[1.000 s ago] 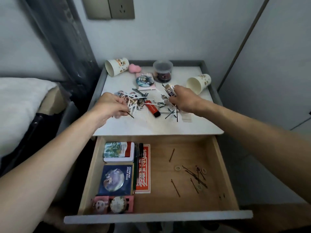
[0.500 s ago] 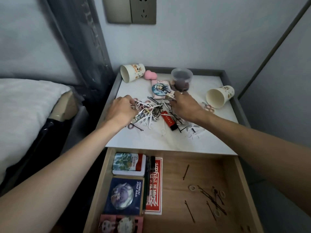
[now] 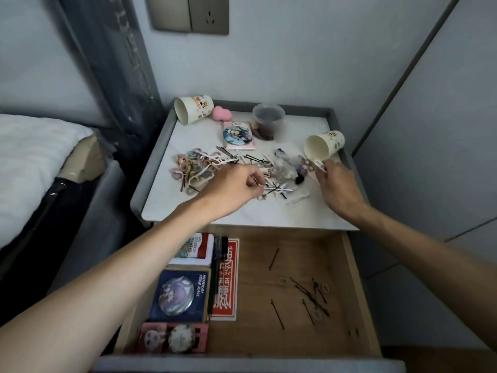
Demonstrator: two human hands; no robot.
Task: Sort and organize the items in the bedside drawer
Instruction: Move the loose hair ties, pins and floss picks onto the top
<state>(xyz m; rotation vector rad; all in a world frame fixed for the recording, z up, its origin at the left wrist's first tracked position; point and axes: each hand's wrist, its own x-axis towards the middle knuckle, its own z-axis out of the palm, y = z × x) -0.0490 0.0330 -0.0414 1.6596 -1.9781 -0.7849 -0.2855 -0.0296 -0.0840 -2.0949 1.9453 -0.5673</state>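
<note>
**Heap of small items being sorted on the bedside table.** We see the tangled heap of pastel elastic hair ties, black wire hairpins and white plastic picks (image 3: 188,168) at the centre of the white-topped, grey-rimmed table (image 3: 188,208). Below it stands the open light-wood drawer (image 3: 295,254), where a few stray hairpins (image 3: 309,294) lie at 4 o'clock.

The left hand (image 3: 234,187) hovers over the heap's middle, thumb and forefinger closed on what we read as one thin white pick (image 3: 259,183). The right hand (image 3: 338,187), at 3 o'clock, pinches a small white-labelled item (image 3: 318,165) at the mouth of the cream printed paper cup (image 3: 324,146), which lies on its side.

We judge every piece nearly weightless. The pins are stiff, smooth and apt to snag in the ties, which are soft and stretchy. Each is best taken singly, by a fingertip pinch at mid-length. The cup is light and crushable and may roll, so it should be steadied at the rim.

Against the frame half a second earlier, the left hand has crossed from the heap's 9 o'clock edge to its centre. The right hand has left the clear plastic tub (image 3: 269,121) at 12 o'clock for the cup's mouth.
</note>
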